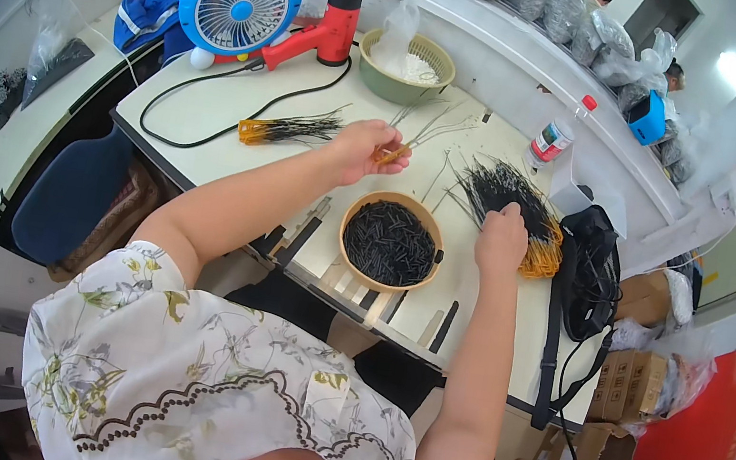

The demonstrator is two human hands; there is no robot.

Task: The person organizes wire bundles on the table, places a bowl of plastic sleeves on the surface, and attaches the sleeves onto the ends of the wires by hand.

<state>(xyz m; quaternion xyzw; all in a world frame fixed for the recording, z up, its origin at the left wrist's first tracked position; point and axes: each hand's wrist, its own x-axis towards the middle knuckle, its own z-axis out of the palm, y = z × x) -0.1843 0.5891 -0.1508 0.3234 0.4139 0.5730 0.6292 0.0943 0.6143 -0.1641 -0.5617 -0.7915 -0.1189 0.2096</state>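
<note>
My left hand (363,149) is closed on a small bunch of thin wires (422,131) with orange ends, held above the white table (213,114). My right hand (503,237) rests on a large pile of black wires with orange ends (512,200), fingers curled into it. Between the hands, nearer to me, stands a tan round bowl (349,227) filled with short black tube pieces (388,243). A finished-looking bundle of black wires with an orange end (283,130) lies to the left of my left hand.
A blue and white round fan (238,2), a red heat gun (323,26) with a black cord (204,108), and a green basket (405,67) stand at the back. A bottle (553,139) and black bag (589,265) are at the right. Cardboard boxes (633,378) sit on the floor.
</note>
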